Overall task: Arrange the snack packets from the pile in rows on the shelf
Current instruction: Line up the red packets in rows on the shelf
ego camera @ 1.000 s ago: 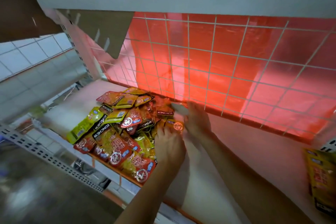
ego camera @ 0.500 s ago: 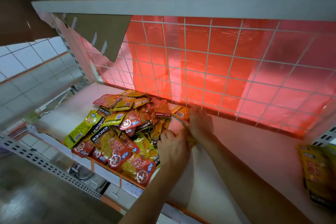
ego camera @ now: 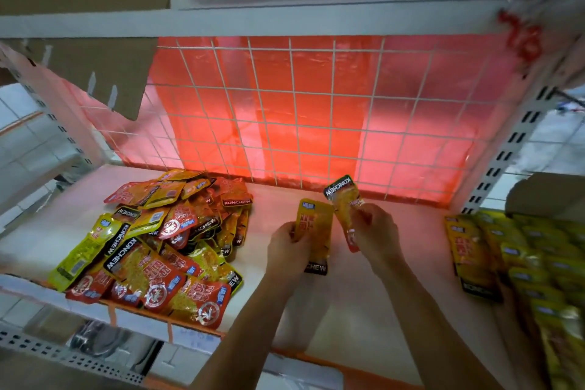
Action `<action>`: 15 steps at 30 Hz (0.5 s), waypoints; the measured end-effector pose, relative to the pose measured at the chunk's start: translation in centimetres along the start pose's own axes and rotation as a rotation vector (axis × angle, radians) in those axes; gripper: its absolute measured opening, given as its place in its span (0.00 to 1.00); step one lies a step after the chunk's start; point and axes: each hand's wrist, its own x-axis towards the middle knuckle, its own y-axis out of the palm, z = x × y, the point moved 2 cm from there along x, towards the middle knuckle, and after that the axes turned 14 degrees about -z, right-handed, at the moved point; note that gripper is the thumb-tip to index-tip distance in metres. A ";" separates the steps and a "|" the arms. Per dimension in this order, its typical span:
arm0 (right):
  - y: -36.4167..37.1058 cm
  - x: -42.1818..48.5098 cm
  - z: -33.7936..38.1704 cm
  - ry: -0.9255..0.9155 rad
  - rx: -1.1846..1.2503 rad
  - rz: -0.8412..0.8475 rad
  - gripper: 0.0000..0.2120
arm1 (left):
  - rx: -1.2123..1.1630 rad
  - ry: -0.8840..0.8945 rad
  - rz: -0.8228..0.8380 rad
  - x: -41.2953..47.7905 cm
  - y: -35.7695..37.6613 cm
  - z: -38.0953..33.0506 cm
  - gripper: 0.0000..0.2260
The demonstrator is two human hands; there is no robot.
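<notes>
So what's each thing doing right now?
left hand, holds the yellow packet
yellow packet, held, black label end down
right hand, holds the second packet
second packet, held, black label end up
pile, jumbled on the left of the shelf
rowed packets, lying neatly at the right

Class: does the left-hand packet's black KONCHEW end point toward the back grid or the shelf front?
Toward the front. The left hand grips the yellow packet with its black band nearest the camera.
</notes>
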 end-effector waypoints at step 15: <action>-13.3 -4.1 -7.5 0.204 0.134 -0.591 0.08 | -0.207 -0.047 0.372 -7.5 9.5 -2.3 0.02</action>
